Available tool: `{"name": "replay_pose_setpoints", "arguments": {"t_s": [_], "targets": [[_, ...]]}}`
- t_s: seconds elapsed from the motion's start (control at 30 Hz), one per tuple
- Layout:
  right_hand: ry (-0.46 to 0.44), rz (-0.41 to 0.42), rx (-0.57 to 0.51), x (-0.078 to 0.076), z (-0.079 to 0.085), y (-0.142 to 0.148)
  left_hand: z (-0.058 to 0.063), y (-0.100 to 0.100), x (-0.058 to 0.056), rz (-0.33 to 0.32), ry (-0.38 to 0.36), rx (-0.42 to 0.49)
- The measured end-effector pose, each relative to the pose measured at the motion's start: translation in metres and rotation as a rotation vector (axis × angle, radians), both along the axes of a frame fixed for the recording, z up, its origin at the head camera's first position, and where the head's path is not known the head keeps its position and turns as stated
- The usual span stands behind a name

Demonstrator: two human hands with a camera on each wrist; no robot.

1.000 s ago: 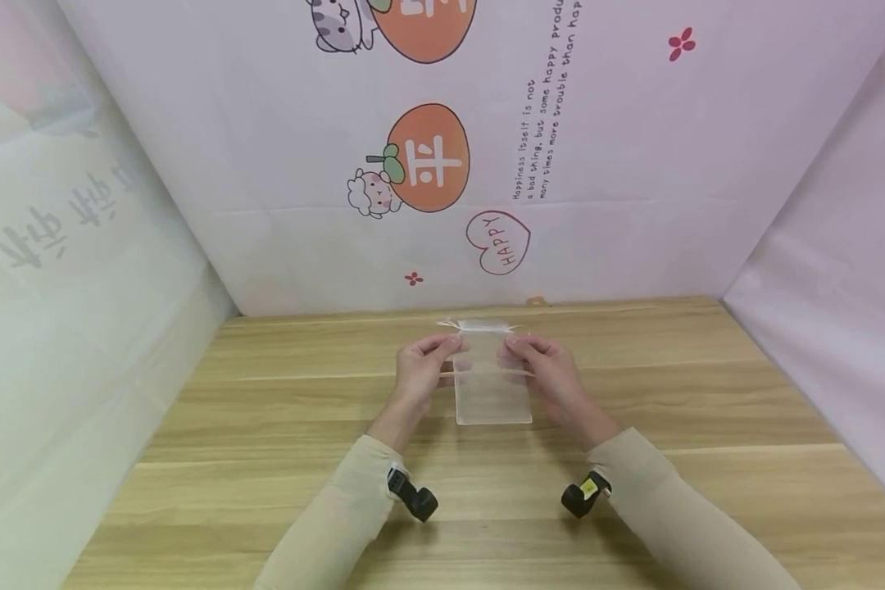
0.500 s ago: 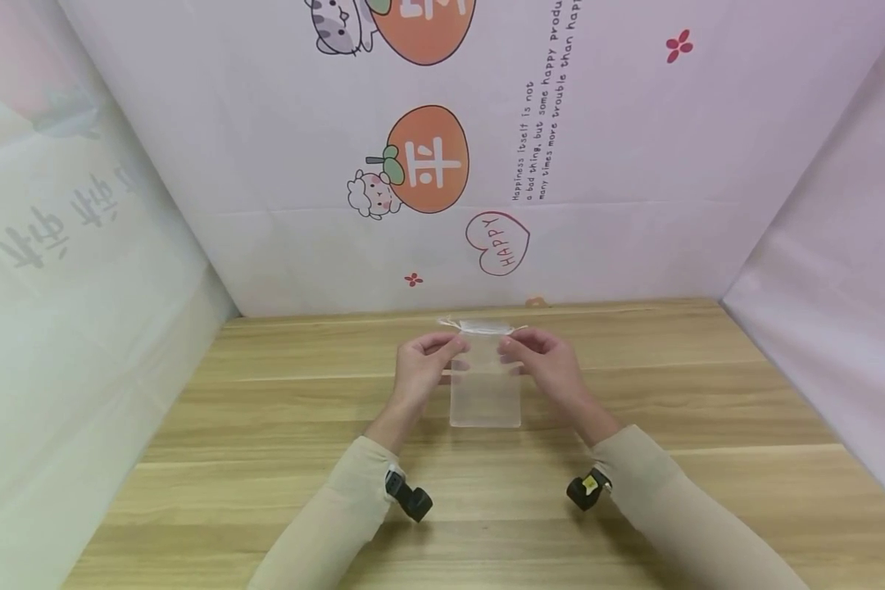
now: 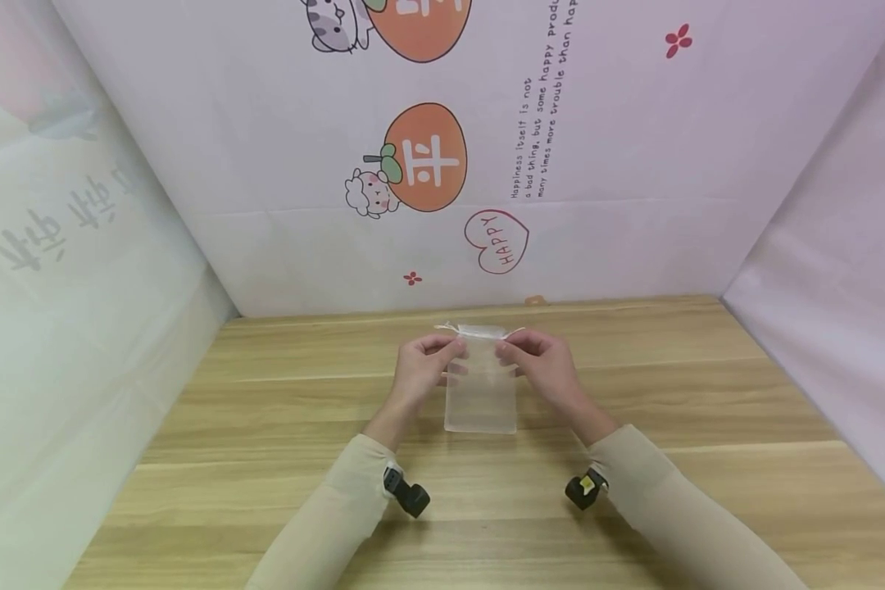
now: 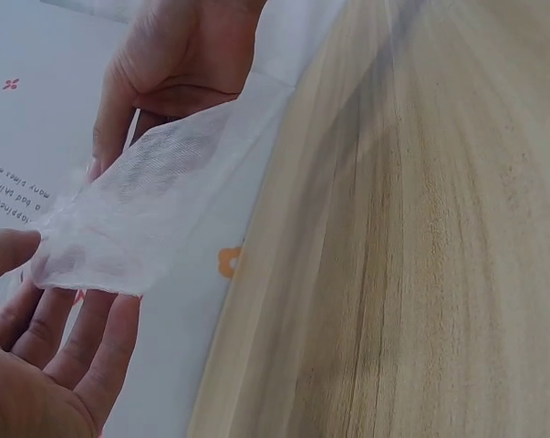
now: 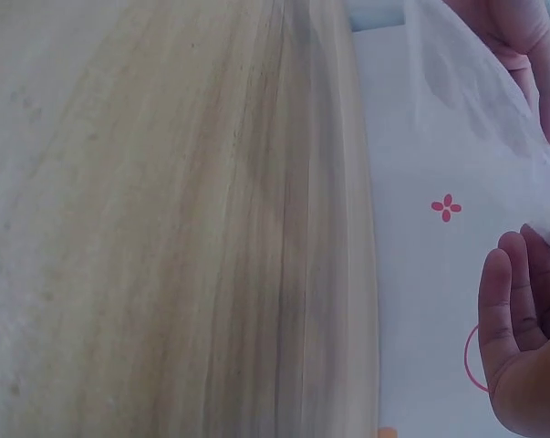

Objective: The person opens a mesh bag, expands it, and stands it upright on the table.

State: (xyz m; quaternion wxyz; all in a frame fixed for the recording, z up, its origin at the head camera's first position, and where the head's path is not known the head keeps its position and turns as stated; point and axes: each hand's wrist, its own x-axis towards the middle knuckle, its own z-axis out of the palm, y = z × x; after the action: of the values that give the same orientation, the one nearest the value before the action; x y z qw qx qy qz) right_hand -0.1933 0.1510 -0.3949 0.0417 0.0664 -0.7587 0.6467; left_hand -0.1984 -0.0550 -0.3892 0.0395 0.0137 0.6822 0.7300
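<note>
A sheer white drawstring pouch point(image 3: 481, 401) hangs upright between my hands in the head view, its gathered mouth at the top and thin cord ends sticking out on both sides. My left hand point(image 3: 419, 369) pinches its left edge near the top, thumb in front and fingers behind. On the opposite edge my right hand point(image 3: 549, 369) pinches it the same way. Through the mesh some fingers show faintly. The left wrist view shows the pouch point(image 4: 156, 182) spread between both hands; in the right wrist view the pouch point(image 5: 480, 82) is partly cut off.
Below the hands lies a wood-grain table point(image 3: 487, 524). A white printed backdrop point(image 3: 597, 246) rises at its far edge, with plain-looking white cloth sides point(image 3: 841, 270) to the left and right. Each wrist carries a small black camera point(image 3: 413, 498).
The pouch has shifted slightly left and down in the head view. Both hands still pinch its top edges, the right hand having moved a little inward.
</note>
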Motion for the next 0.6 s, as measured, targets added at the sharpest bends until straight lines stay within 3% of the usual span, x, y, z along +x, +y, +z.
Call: {"name": "replay_pose_setpoints", "arguments": {"t_s": [0.23,0.6], "targets": [[-0.008,-0.017,0.006,-0.0008,-0.0019,0.0,-0.0031,-0.0009,-0.0011,0.001,0.001,0.009],[-0.051,-0.04,-0.041,-0.0032,-0.0044,0.0013,-0.0075,0.0044,-0.0008,0.081,-0.022,0.128]]}}
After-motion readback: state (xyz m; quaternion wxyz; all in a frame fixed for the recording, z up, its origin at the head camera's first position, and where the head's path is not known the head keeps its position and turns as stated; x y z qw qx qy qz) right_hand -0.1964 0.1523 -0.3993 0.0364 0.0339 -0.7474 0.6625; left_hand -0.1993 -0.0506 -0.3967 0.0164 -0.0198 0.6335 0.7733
